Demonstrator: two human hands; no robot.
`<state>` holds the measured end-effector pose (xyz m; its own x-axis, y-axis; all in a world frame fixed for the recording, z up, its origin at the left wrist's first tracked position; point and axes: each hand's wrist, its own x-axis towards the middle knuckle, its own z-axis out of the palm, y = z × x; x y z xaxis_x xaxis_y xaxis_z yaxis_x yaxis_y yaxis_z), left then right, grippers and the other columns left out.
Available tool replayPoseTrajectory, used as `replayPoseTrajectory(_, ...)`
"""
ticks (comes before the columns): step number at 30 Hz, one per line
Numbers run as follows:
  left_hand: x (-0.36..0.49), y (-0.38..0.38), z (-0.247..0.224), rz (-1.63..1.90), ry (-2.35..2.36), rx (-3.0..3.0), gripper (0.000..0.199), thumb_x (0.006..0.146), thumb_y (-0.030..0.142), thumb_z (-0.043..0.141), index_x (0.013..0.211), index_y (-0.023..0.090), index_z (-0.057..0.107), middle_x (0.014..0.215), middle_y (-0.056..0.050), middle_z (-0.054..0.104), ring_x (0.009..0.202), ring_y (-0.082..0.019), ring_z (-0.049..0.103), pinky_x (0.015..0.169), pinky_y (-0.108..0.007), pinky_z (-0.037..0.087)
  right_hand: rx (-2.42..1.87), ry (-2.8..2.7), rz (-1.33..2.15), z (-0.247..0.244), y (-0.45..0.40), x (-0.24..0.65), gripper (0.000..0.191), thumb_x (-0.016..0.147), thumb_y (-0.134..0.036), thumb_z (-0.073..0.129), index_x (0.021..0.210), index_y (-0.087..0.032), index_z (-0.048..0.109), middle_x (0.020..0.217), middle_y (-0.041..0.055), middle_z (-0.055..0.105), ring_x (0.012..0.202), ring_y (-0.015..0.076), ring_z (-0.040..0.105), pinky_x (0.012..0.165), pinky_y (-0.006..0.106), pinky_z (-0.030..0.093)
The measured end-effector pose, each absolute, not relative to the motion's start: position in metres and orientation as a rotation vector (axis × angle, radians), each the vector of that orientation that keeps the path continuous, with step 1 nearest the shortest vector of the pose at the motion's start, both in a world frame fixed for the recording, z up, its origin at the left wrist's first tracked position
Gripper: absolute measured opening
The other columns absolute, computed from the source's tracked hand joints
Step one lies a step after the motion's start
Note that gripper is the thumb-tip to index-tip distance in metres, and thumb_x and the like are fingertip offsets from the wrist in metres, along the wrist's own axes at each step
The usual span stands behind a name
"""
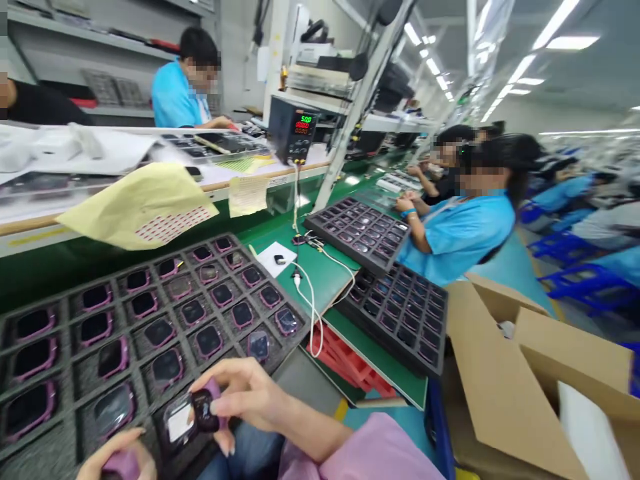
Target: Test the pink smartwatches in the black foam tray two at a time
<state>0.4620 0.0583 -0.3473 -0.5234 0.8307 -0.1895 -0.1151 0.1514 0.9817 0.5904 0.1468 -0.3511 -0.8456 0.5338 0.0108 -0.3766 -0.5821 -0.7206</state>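
Observation:
A purple smartwatch body, its dark round side showing, is pinched between the thumb and fingers of my right hand. Right beside it is a clear-edged piece with a bright white face; whether it sits in the tray or is joined to the watch, I cannot tell. At the bottom edge my left hand curls around a purple rounded piece, partly cut off by the frame. Both hands are over the near edge of a dark foam tray, whose compartments hold several purple-framed watches with dark screens.
More watch trays are stacked to the right, above red pieces. A white cable trails over the green bench. Open cardboard boxes stand at right. Co-workers in blue sit nearby. A yellow sheet overhangs the tray's back.

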Motion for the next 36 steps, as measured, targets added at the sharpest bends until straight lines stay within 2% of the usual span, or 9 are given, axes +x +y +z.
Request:
replayPoseTrajectory(3,0.485,0.088,-0.362,1.451,1.573,0.77,0.035,0.061,0.037,0.069,0.094,0.03,0.06,0.033,0.012,0.029,0.03,-0.013,0.034,0.033,-0.025,0.04,-0.244,-1.03,2.409,-0.355,0.147,0.592,0.052,0.07,-0.028,0.082,0.112,-0.004,0.063,0.065,0.0046,0.064,0.043,0.0167,0.063,0.039,0.023,0.051)
replayPoseTrajectory(5,0.499,0.102,-0.373,1.431,1.554,0.816,0.034,0.056,0.037,0.071,0.088,0.03,0.059,0.034,0.012,0.024,0.032,-0.013,0.033,0.035,-0.025,0.038,-0.229,-1.019,2.426,-0.357,0.147,0.591,0.051,0.069,-0.025,0.082,0.111,-0.004,0.063,0.067,0.0059,0.065,0.042,0.0145,0.061,0.039,0.022,0.05)
replayPoseTrajectory(8,0.505,0.109,-0.383,1.413,1.523,0.837,0.038,0.052,0.036,0.074,0.086,0.032,0.06,0.037,0.011,0.025,0.037,-0.015,0.039,0.036,-0.024,0.037,-0.222,-0.999,2.43,-0.356,0.148,0.592,0.052,0.068,-0.023,0.082,0.113,-0.005,0.064,0.077,0.0085,0.067,0.043,0.0127,0.061,0.041,0.022,0.05)
replayPoseTrajectory(12,0.484,0.088,-0.378,1.427,1.45,0.698,0.046,0.058,0.041,0.075,0.101,0.032,0.061,0.036,0.01,0.035,0.039,-0.017,0.046,0.048,-0.03,0.05,-0.238,-1.033,2.394,-0.35,0.15,0.595,0.055,0.074,-0.028,0.078,0.122,-0.008,0.06,0.09,0.0117,0.067,0.05,0.0163,0.066,0.041,0.024,0.052)
replayPoseTrajectory(14,0.467,0.069,-0.37,1.473,1.485,0.621,0.054,0.062,0.049,0.072,0.11,0.028,0.061,0.046,0.006,0.053,0.046,-0.019,0.055,0.053,-0.034,0.053,-0.278,-1.087,2.357,-0.345,0.151,0.596,0.053,0.075,-0.027,0.077,0.123,-0.011,0.059,0.098,0.0125,0.067,0.052,0.0148,0.066,0.041,0.021,0.051)
replayPoseTrajectory(16,0.453,0.05,-0.358,1.521,1.547,0.554,0.061,0.066,0.052,0.07,0.118,0.023,0.059,0.072,-0.001,0.068,0.06,-0.022,0.063,0.055,-0.033,0.055,-0.346,-1.153,2.306,-0.341,0.151,0.597,0.05,0.076,-0.024,0.076,0.122,-0.014,0.058,0.101,0.0105,0.067,0.054,0.012,0.065,0.043,0.018,0.05)
replayPoseTrajectory(18,0.446,0.038,-0.347,1.561,1.513,0.5,0.06,0.071,0.046,0.069,0.124,0.021,0.056,0.095,-0.005,0.07,0.074,-0.022,0.065,0.059,-0.029,0.055,-0.412,-1.213,2.264,-0.338,0.151,0.596,0.048,0.078,-0.021,0.074,0.123,-0.018,0.056,0.104,0.0092,0.067,0.054,0.0088,0.063,0.043,0.015,0.048)
replayPoseTrajectory(23,0.439,0.039,-0.342,1.567,1.234,0.559,0.047,0.082,0.028,0.061,0.128,0.02,0.053,0.106,-0.009,0.065,0.087,-0.021,0.064,0.065,-0.027,0.055,-0.481,-1.341,2.177,-0.338,0.155,0.592,0.053,0.083,-0.023,0.069,0.133,-0.021,0.049,0.104,0.0097,0.066,0.056,0.0109,0.063,0.044,0.019,0.049)
replayPoseTrajectory(36,0.434,0.039,-0.336,1.549,1.175,0.637,0.044,0.083,0.024,0.059,0.126,0.019,0.05,0.098,-0.007,0.064,0.082,-0.019,0.064,0.066,-0.029,0.057,-0.528,-1.431,2.141,-0.34,0.155,0.587,0.052,0.086,-0.026,0.065,0.135,-0.021,0.048,0.11,0.0145,0.067,0.056,0.0151,0.064,0.042,0.023,0.05)
